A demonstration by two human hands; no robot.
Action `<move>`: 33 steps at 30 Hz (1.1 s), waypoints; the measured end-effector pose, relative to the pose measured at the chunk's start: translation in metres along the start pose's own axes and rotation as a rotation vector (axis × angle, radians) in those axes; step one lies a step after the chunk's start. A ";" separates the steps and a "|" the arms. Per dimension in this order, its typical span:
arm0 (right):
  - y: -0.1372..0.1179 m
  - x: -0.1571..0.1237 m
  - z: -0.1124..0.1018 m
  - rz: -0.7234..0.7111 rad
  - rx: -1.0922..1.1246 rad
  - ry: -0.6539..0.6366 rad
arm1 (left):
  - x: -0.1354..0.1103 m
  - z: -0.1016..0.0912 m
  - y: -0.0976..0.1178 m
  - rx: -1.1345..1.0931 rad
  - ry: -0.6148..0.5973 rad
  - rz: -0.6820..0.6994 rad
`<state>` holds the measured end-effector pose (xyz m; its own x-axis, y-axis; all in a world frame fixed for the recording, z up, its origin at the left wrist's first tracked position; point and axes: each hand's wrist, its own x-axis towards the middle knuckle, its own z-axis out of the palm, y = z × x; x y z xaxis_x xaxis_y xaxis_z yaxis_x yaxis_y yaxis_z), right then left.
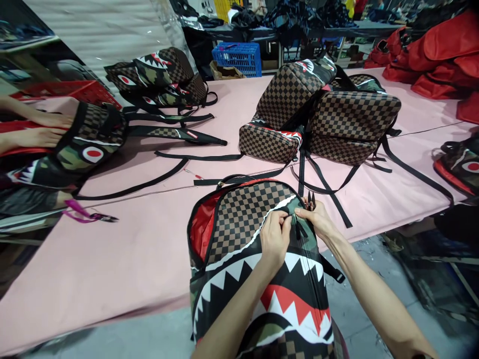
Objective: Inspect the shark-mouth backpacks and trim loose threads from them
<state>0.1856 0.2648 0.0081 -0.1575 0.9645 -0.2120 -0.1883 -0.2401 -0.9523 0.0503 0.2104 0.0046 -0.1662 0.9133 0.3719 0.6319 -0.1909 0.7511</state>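
Note:
A backpack (239, 224) with brown-black checks, camouflage and printed shark teeth stands in front of me at the table's edge. Its top zip is partly undone, showing red lining (202, 227) on the left. My left hand (276, 237) is closed, pinching the fabric by the zip on the upper right. Close beside it, my right hand (318, 217) pinches the same edge with thumb and fingers. Dark pointed blades of thread snips (311, 200) stick up from behind the right fingers; their handles are hidden. Zip pulls (299, 229) hang just below both hands.
More checked backpacks (344, 124) with trailing straps lie on the pink table (142, 254). At left, another person's hands (48, 132) reach into a backpack (90, 144), near purple-handled snips (90, 214). A blue crate (237, 57) and red bags (441, 55) are farther back.

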 end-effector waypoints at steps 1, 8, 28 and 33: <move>0.000 0.000 0.001 -0.005 0.002 0.011 | 0.005 -0.002 0.002 -0.005 -0.062 -0.094; -0.002 -0.004 0.004 -0.003 -0.026 0.018 | 0.020 -0.007 0.009 -0.030 -0.255 -0.343; 0.004 -0.001 0.006 0.060 0.098 0.044 | 0.021 -0.004 0.004 -0.046 -0.290 -0.382; 0.007 0.003 0.005 0.164 0.209 0.043 | 0.023 -0.002 0.002 -0.072 -0.279 -0.385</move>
<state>0.1789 0.2652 0.0018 -0.1617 0.9135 -0.3734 -0.3604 -0.4069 -0.8394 0.0467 0.2299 0.0158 -0.1620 0.9823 -0.0935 0.5090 0.1644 0.8449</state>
